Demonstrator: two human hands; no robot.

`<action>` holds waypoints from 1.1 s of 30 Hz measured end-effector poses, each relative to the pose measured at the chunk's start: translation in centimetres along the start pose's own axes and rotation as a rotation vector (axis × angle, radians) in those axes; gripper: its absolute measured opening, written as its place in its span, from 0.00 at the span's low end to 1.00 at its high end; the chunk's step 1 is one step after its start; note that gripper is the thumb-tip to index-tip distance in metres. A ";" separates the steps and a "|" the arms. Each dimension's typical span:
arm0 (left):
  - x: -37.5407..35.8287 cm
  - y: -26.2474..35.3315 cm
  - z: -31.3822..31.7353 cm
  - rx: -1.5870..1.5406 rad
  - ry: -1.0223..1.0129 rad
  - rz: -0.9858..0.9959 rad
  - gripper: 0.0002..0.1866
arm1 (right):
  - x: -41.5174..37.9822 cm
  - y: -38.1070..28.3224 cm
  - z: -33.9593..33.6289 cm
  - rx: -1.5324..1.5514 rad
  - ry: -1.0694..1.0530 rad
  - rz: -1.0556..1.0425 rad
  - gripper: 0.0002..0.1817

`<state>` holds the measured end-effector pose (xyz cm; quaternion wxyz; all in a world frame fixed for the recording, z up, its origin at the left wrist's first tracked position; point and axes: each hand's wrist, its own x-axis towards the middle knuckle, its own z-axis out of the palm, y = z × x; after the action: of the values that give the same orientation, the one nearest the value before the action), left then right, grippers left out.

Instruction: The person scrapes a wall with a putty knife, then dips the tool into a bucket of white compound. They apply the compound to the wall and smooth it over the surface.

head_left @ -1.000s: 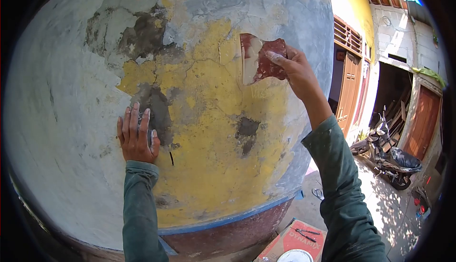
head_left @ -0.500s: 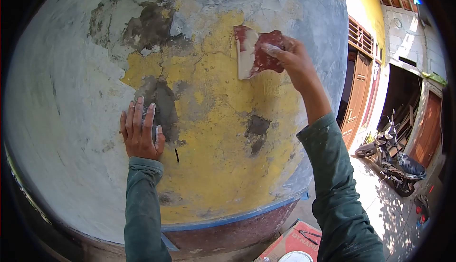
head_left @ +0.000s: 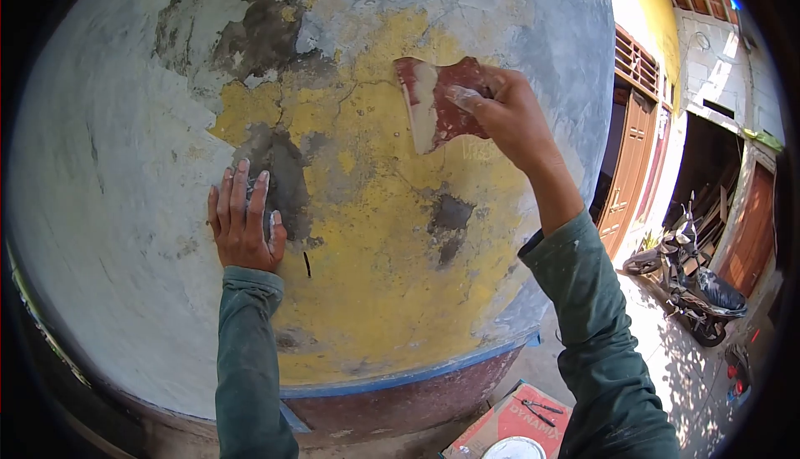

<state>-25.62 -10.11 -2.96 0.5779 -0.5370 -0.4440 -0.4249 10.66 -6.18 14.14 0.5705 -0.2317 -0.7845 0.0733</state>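
Observation:
My right hand [head_left: 510, 117] grips a dark red scraper [head_left: 452, 97] with a band of whitish paste across its blade. The blade's left edge is at the yellow, patchy part of the wall [head_left: 358, 201]. Lower on the left, my left hand [head_left: 248, 226] lies against the wall with its fingers spread and holds nothing. Its fingertips, smeared white, are beside a dark grey bare patch [head_left: 287, 180]. A second dark patch [head_left: 451, 217] shows below the scraper.
At the bottom, a red and brown box [head_left: 533, 413] bears pliers [head_left: 542, 410] and a round white lid or tub [head_left: 515, 449]. A blue ledge [head_left: 400, 377] runs along the wall's foot. At the right are a motorcycle [head_left: 696, 292] and a wooden door [head_left: 627, 176].
The scraper in my right hand has moved a little left and down along the wall. My left hand shows slightly higher and to the left, still flat on the wall.

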 end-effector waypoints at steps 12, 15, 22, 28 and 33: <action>-0.1 0.0 0.1 0.006 0.001 0.004 0.29 | 1.2 -1.5 -0.9 0.217 0.122 0.051 0.10; 0.0 0.0 0.0 0.012 -0.005 0.000 0.29 | 2.0 -0.9 -0.8 -0.194 0.173 -0.039 0.11; 0.0 0.0 0.0 0.001 -0.006 -0.008 0.29 | 2.5 -0.7 -2.0 0.178 0.006 0.105 0.19; 0.0 0.1 -0.3 0.009 -0.008 0.004 0.28 | 0.6 -0.6 2.2 0.045 -0.075 -0.083 0.19; -0.1 -0.2 0.3 -0.026 0.028 -0.007 0.30 | -10.5 3.7 0.7 0.448 -0.050 0.308 0.10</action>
<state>-25.83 -9.77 -3.00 0.5752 -0.5370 -0.4323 -0.4403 13.59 -7.53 3.51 0.5701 -0.2142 -0.7182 0.3366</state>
